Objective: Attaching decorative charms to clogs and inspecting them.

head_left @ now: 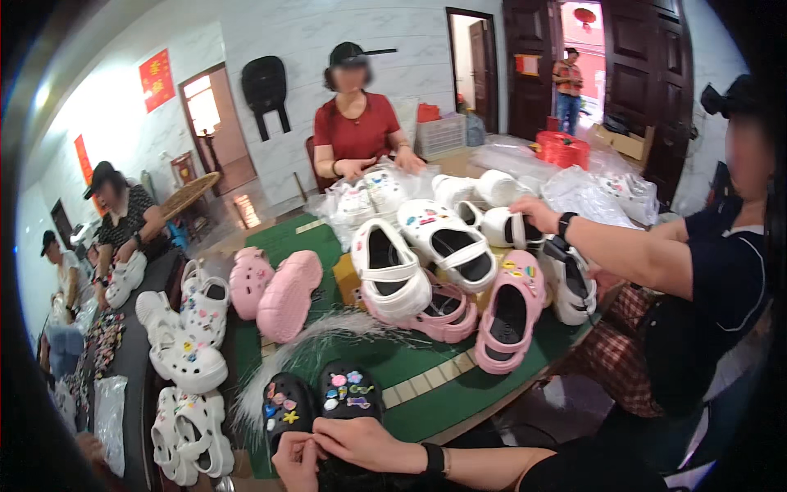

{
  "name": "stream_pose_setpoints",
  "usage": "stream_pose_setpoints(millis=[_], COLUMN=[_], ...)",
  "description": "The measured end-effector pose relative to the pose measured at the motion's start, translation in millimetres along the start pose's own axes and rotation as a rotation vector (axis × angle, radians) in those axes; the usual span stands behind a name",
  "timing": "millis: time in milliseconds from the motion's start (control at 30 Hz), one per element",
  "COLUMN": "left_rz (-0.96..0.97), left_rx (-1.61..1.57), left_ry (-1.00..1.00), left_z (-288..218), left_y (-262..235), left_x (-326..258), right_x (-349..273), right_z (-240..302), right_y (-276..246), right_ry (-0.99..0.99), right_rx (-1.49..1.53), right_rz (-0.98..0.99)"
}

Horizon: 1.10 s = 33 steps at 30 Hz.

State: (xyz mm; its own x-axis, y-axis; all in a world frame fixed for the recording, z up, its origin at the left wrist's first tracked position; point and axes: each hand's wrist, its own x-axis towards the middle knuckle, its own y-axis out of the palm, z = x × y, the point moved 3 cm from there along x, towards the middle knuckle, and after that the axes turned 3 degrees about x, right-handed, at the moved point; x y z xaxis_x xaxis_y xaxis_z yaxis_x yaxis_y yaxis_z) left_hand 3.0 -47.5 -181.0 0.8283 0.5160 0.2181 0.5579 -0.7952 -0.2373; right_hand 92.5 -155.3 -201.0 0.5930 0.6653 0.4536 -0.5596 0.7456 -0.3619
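Both hands meet at the table's [426, 410] near edge: left hand [297, 461] pinched on the left black clog's [284, 406] heel, right hand [366, 444] covering the right black clog's [351, 392] heel, its grip seemingly closed, fingers hidden

Bright daylight from doorways, glare at far door, strong fisheye bending, dark vignetted corners, mild blur

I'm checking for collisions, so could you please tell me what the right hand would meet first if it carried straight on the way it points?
The right hand points left across the black clogs, so it would first meet the left hand, which it already seems to touch; depth is unclear.
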Motion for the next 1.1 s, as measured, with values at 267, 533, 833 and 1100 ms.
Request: stream_pose_setpoints(millis=[267,533,833,1100], left_rz=[-0.010,0.163,0.089,0.090], left_rx=[0.064,-0.031,0.047,-0.010], left_ry=[-0.084,0.019,0.102,0.098], left_z=[22.6,26.6,22.7,22.1], left_y=[-18.9,-0.2,-9.1,-6.9], left_x=[-2.4,4.1,2.9,1.3], right_x=[7.3,4.1,5.7,2.3], right_z=[14.5,19.2,13.0,7.4], right_y=[1.1,-12.1,-0.3,-2.8], right_ry=[0.034,0.154,0.247,0.242], right_rx=[0.029,-0.064,0.104,0.111], right_rz=[0.062,0.015,-0.024,-0.052])
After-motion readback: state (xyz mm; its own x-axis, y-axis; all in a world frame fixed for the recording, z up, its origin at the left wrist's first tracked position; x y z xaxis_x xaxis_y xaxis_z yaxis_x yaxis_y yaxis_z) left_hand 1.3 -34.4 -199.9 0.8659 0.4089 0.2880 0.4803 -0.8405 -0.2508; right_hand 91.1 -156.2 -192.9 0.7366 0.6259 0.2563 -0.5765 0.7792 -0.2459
